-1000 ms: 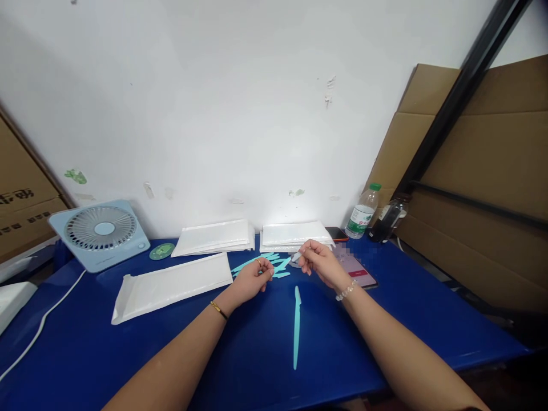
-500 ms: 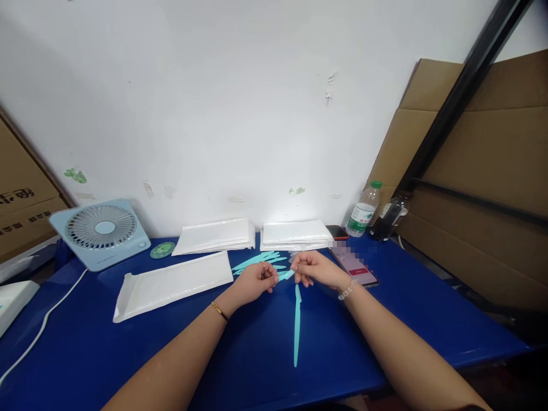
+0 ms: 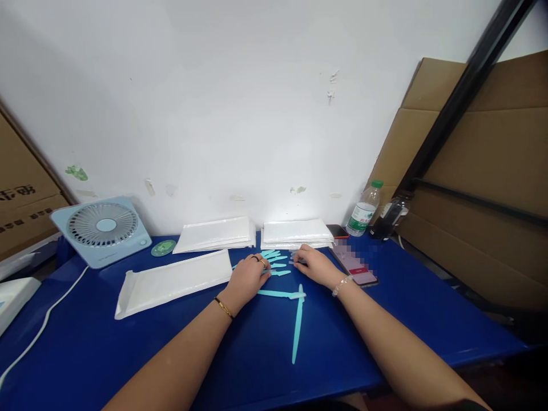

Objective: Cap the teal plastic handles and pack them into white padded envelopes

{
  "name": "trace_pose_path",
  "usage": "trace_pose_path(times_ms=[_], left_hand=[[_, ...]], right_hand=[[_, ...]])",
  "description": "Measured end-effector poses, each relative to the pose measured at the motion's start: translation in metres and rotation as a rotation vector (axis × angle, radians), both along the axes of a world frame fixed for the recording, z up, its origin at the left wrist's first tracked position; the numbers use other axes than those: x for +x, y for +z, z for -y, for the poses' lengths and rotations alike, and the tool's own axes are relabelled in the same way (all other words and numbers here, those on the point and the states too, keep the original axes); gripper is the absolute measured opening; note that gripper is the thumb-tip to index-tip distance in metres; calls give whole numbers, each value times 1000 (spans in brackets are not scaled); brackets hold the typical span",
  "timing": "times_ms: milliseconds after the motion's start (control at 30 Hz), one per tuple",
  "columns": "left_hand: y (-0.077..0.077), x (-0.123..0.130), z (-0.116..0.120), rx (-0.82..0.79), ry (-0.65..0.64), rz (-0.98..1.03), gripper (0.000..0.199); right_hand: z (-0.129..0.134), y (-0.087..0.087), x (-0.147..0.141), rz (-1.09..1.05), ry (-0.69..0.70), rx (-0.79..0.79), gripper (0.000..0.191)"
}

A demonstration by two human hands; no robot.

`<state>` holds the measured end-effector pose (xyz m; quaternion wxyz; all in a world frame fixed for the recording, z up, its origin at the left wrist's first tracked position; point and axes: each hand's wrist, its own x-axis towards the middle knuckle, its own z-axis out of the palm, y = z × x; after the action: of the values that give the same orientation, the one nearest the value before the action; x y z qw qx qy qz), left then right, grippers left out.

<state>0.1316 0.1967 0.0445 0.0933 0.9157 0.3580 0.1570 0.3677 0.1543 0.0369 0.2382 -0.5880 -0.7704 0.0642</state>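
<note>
Near stick: a long thin turquoise plastic stick [image 3: 296,331] is lying on the blue table top [image 3: 128,354] in the lower middle of the frame, pointing away from the person.
New stick: a second turquoise plastic stick [image 3: 280,294] is now lying crosswise, its right end touching the top of the first one. Half a second ago it was not there; the two hands were holding one such piece together above the table. I judge that it was just put down as finished.
Left hand: the left hand [image 3: 247,278] is resting palm down in the middle of the frame, fingers spread loosely, gripping nothing that I can see; its fingertips are lying on the loose pile.
Right hand: the right hand [image 3: 313,265] has come down to the table too, fingers curled over small pieces; whether it is pinching one, I cannot tell.
Loose pile: short turquoise plastic pieces [image 3: 274,260] are lying scattered between and just behind the hands.
Left of hands: a flat white padded envelope [image 3: 171,282] is lying open-ended.
Right of hands: a smartphone with a lit screen [image 3: 355,267] is lying near the right wrist.
Far edge: two stacks of white envelopes [image 3: 257,233] are lying by the wall, a pale blue desk fan [image 3: 101,229] at the left, a clear plastic water bottle with green cap [image 3: 363,210] at the right.
</note>
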Motion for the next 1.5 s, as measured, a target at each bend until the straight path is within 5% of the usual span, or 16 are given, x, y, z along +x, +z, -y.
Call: trace_pose_path(times_ms=[133,333,600,800,1067,1300,1500], left_hand=[[-1,0,-1,14,-7,2,17],[2,0,0,19,-1,96,20],[4,2,2,-304,5,379,26],[4,-1,2,-70,65,192,23],[3,-1,-1,56,-46,-14,18],[5,-2,-3,69,-44,14,26],[11,-1,8,35,-17,25,26]], right_hand=[[1,3,0,-7,-10,19,9],[2,4,5,-413,-53,-8,14],[7,15,-9,-921,39,-242,31],[6,12,-8,-915,24,-242,31],[1,4,-2,-933,41,-348,33],[7,10,7,-466,38,-141,10],[5,4,8,-217,88,-109,10]])
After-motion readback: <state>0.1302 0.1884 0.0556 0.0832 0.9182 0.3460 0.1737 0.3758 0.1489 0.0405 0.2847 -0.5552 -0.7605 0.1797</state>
